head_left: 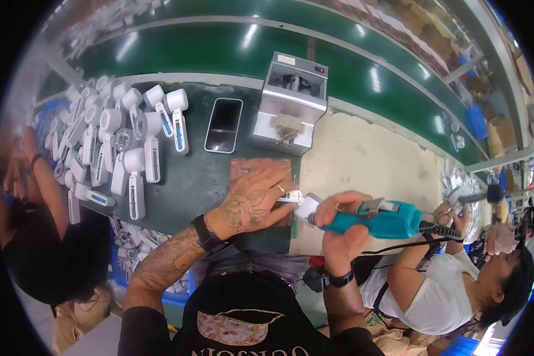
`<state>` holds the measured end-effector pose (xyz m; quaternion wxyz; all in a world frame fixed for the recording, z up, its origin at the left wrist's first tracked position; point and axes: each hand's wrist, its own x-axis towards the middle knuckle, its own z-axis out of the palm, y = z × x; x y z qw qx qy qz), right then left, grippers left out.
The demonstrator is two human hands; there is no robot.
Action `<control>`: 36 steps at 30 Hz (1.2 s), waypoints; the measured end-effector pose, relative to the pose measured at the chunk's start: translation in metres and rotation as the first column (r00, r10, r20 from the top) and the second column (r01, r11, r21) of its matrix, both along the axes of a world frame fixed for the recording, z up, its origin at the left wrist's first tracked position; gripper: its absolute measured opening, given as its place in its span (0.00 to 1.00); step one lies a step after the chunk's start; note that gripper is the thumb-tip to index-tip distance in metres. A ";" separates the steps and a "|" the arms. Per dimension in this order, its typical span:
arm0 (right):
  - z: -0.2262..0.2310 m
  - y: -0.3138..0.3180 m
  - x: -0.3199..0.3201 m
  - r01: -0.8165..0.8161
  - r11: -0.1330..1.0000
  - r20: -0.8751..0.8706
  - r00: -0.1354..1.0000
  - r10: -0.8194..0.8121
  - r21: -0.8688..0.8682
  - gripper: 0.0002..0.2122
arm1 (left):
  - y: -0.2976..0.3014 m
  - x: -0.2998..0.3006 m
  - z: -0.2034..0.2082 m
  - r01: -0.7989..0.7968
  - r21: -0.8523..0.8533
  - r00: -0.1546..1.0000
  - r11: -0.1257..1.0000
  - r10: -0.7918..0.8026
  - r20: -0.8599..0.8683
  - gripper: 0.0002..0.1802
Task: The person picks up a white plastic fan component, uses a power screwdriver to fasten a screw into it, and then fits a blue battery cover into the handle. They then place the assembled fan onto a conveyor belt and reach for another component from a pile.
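Observation:
My left hand (252, 202) is closed on the handle of a white handheld device (307, 209), pinning it over a reddish-brown block (252, 168) at the bench edge. The device has a short round head pointing right. My right hand (345, 234) is wrapped round a teal electric screwdriver (377, 221), which lies nearly level with its cord trailing right. Its front end is at the device's round head; the bit itself and any screw are hidden.
Many similar white devices (134, 184) are heaped at left. A phone (223, 125) and a silver screw feeder (291, 104) stand behind my hands. Below left is a blue crate (120, 276) of white parts. One person (439, 285) works at right, another person (53, 237) at left.

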<state>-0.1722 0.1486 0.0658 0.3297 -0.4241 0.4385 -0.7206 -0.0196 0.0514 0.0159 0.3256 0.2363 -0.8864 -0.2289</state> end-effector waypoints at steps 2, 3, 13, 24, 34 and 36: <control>-0.001 -0.018 0.009 0.001 0.999 -0.002 1.000 -0.001 -0.040 0.34 | 0.000 0.002 -0.008 -0.036 0.036 0.998 0.999 0.037 -0.047 0.14; -0.003 -0.025 0.011 0.000 0.999 -0.010 1.000 0.000 -0.034 0.34 | 0.000 0.003 -0.011 -0.037 0.042 0.998 0.998 0.039 -0.055 0.14; -0.012 -0.053 0.021 -0.007 0.998 -0.044 0.999 0.004 -0.063 0.34 | 0.000 0.007 -0.016 -0.053 0.042 0.998 0.998 0.051 0.047 0.19; -0.009 -0.052 0.024 -0.001 0.998 -0.072 0.997 -0.003 -0.057 0.34 | 0.000 0.007 -0.013 -0.038 0.089 0.999 0.995 0.035 0.033 0.20; -0.014 -0.056 0.019 -0.012 0.997 -0.093 0.996 0.005 -0.072 0.34 | 0.002 0.007 -0.014 -0.071 -0.022 0.997 0.997 0.071 0.016 0.19; -0.015 -0.056 0.018 -0.034 0.997 -0.096 0.995 0.027 -0.063 0.35 | 0.000 0.006 -0.015 -0.056 -0.054 0.998 0.997 0.056 0.003 0.18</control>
